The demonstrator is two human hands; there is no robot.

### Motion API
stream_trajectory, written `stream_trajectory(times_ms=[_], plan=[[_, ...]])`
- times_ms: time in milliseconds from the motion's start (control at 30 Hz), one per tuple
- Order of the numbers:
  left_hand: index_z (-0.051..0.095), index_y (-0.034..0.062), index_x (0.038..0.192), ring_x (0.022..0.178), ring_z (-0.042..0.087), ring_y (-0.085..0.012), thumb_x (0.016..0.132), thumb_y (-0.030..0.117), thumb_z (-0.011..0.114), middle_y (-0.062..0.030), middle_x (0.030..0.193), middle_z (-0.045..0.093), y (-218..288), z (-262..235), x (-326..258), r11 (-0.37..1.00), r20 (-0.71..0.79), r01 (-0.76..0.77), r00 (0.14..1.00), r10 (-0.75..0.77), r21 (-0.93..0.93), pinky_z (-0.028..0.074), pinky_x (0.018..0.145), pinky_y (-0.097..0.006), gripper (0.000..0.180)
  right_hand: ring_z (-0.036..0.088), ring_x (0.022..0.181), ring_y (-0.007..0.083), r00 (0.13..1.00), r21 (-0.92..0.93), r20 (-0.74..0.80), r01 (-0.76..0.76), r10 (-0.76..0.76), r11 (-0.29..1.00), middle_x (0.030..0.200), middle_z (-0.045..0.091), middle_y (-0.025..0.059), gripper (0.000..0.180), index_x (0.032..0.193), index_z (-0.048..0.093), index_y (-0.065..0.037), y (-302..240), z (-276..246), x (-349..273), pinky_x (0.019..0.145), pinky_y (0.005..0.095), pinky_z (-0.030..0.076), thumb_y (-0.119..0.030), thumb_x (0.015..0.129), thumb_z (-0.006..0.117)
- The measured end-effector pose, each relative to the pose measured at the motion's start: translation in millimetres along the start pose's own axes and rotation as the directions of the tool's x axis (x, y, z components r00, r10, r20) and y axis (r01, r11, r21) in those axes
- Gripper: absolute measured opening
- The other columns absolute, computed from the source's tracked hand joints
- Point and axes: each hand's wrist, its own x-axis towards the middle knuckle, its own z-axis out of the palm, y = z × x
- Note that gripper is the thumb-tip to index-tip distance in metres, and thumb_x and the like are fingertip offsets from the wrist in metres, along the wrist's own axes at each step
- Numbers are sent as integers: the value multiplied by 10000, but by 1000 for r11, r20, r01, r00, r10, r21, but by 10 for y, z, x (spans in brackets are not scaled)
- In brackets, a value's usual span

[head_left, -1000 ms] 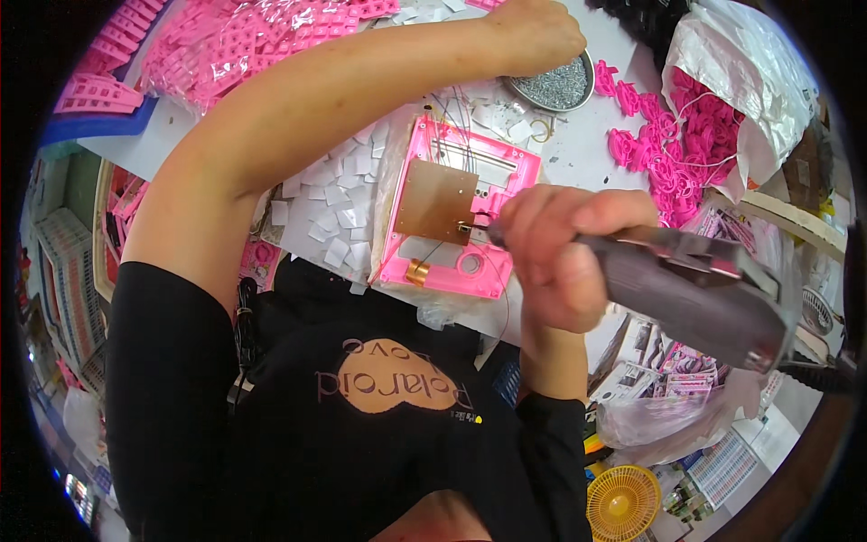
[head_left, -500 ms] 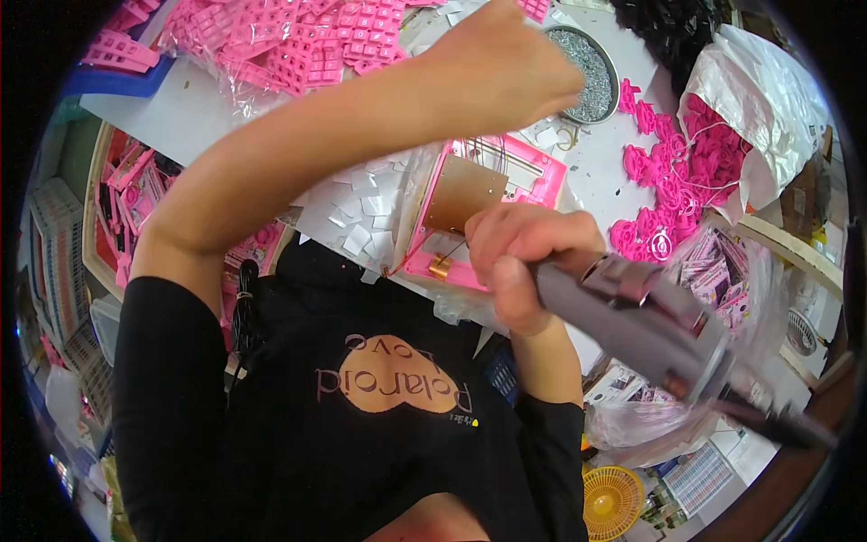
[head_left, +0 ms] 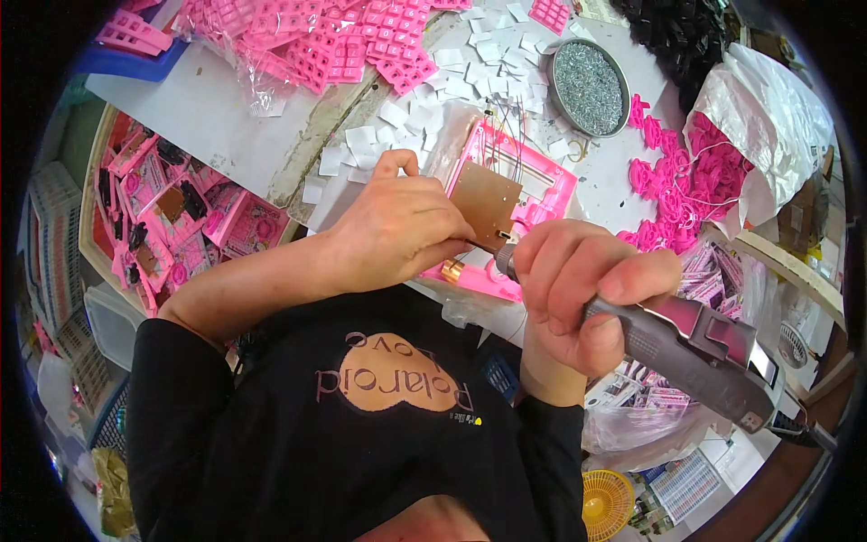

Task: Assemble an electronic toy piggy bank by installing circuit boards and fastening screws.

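Note:
My right hand (head_left: 582, 289) wraps round a grey electric screwdriver (head_left: 691, 357). Its tip points left and down at an open pink plastic casing (head_left: 558, 200). At that tip, the thumb and fingers of my left hand (head_left: 397, 230) are pinched together; whatever they hold is hidden. Inside the casing lie a brown circuit board (head_left: 485, 197), thin dark wires and a small copper-coloured cylinder (head_left: 452, 270). The screwdriver's tip meets my left fingertips at the board's near edge. Just beyond the casing stands a round metal dish (head_left: 591, 90) of small silvery pieces that look like screws.
White paper squares (head_left: 479, 68) lie scattered behind the casing. Pink keypads (head_left: 361, 36) are heaped at the far left. A box (head_left: 90, 194) of pink assemblies stands left. At right are loose pink parts (head_left: 668, 181), a white bag (head_left: 763, 117) and black parts (head_left: 677, 36).
My left hand has come back from the metal dish to the casing and now pinches at the screwdriver's tip. My right hand has swung the screwdriver's front end over the casing.

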Motion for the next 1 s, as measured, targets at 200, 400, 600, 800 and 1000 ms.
stream_trajectory(times_ms=[200, 400, 600, 800, 1000], plan=[[695, 136, 901, 724, 619, -166, 737, 111, 841, 20, 802, 674, -40, -16, -12, 999, -12, -37, 999, 37, 40, 328, 855, -414, 221, 497, 491, 160, 998, -94, -61, 6, -12, 996, 601, 509, 5, 259, 1099, 474, -99, 76, 103, -6, 534, 355, 436, -208, 968, 670], [705, 142, 931, 959, 600, -181, 714, 327, 855, 20, 1047, 669, -5, -79, 18, 960, -44, 47, 998, -36, 276, 310, 924, -459, 323, 532, 531, 176, 985, -21, -150, 78, -81, 997, 653, 548, 51, 264, 1080, 467, -66, 271, 17, 105, 532, 335, 451, -125, 945, 686], [724, 153, 913, 1090, 545, -150, 742, 435, 799, 59, 1062, 646, 67, -78, -143, 919, 125, -27, 992, -25, 393, 299, 984, -507, 338, 438, 468, 143, 991, -166, -125, 30, -51, 986, 587, 471, 25, 177, 1064, 450, -81, 519, -16, 266, 496, 338, 417, -120, 971, 595], [726, 156, 933, 1097, 538, -155, 743, 402, 794, 60, 1102, 630, 74, -47, -171, 928, 122, 8, 991, -57, 371, 298, 991, -516, 318, 438, 454, 142, 995, -315, -88, 7, -36, 949, 589, 482, 36, 214, 1020, 441, -75, 609, -26, 235, 479, 325, 404, -105, 952, 641], [684, 151, 928, 1083, 537, -186, 751, 360, 790, 4, 1078, 595, 145, -85, -144, 959, 164, -23, 986, -24, 284, 310, 989, -499, 293, 460, 474, 138, 1000, -477, -17, 8, -18, 879, 598, 490, 38, 250, 998, 448, -63, 648, -63, 176, 476, 321, 412, -94, 929, 687]])
